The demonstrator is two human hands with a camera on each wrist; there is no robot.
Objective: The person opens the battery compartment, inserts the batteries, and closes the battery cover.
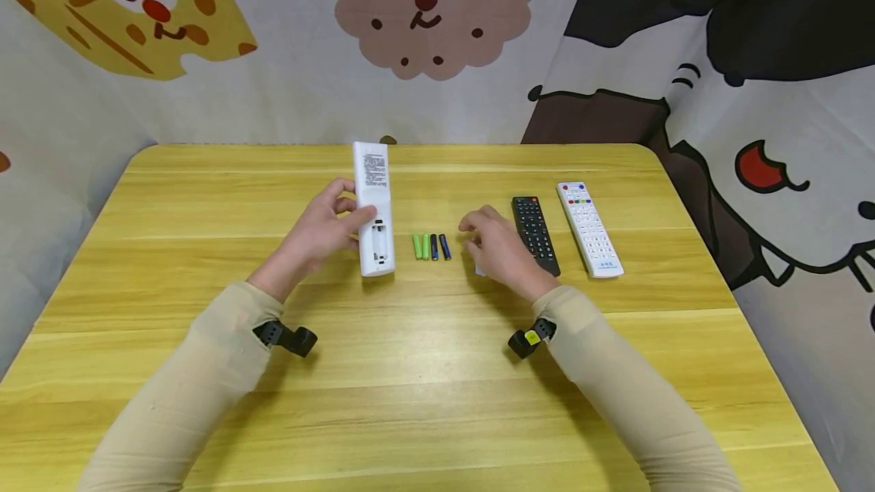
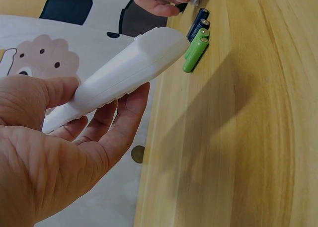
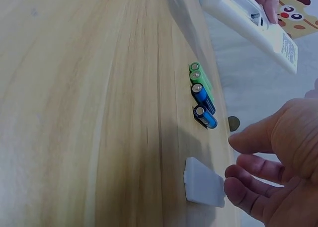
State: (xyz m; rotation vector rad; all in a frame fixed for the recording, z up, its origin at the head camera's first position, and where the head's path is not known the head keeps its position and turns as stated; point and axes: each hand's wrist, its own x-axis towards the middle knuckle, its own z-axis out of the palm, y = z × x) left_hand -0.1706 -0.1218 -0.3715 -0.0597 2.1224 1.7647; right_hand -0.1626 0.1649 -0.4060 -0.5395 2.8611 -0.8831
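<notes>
In the head view a white remote control [image 1: 372,188] is gripped by the left hand [image 1: 317,230], its back turned up and its battery compartment [image 1: 380,243] uncovered and without batteries. The thumb presses on the back, and the other fingers wrap beneath, as the left wrist view shows. To its right, two green batteries [image 1: 421,247] and two dark blue batteries [image 1: 440,247] lie side by side on the table. Beyond them hovers the right hand [image 1: 499,245], fingers loosely bent and holding nothing. Below its fingertips, a white battery cover [image 3: 203,185] lies on the wood.
A black remote control [image 1: 535,230] lies right beside the right hand, partly behind it in the head view. Farther right is a second white remote control [image 1: 589,230], buttons up. The wooden table [image 1: 410,378] ends at a cartoon-printed cloth [image 1: 287,97] at the back.
</notes>
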